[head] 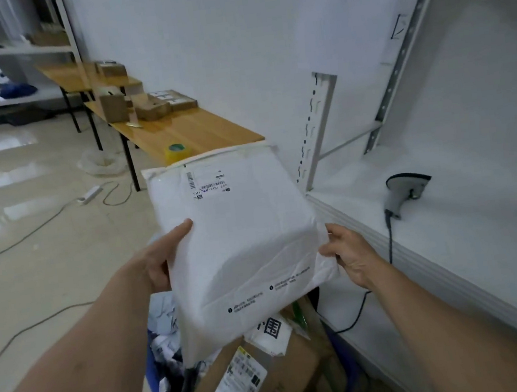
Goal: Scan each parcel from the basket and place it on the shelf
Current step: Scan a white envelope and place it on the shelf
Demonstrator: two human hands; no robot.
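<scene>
I hold a large white plastic mailer parcel (pixel 239 237) above the basket, its barcode label facing up near the far edge. My left hand (pixel 161 260) grips its left edge, thumb on top. At the right edge, my right hand (pixel 350 254) pinches the bag's loose plastic. Below lies the blue basket (pixel 152 378), filled with a brown cardboard box (pixel 274 386) and several other bagged parcels. A grey handheld barcode scanner (pixel 408 190) rests on the white shelf (pixel 449 221) to the right, its black cable hanging over the shelf's front edge.
A white slotted shelf upright (pixel 317 130) stands at the shelf's far corner. Wooden tables (pixel 197 131) behind carry cardboard boxes and a yellow tape roll (pixel 177 152). Cables and a power strip (pixel 89 195) lie on the glossy floor to the left.
</scene>
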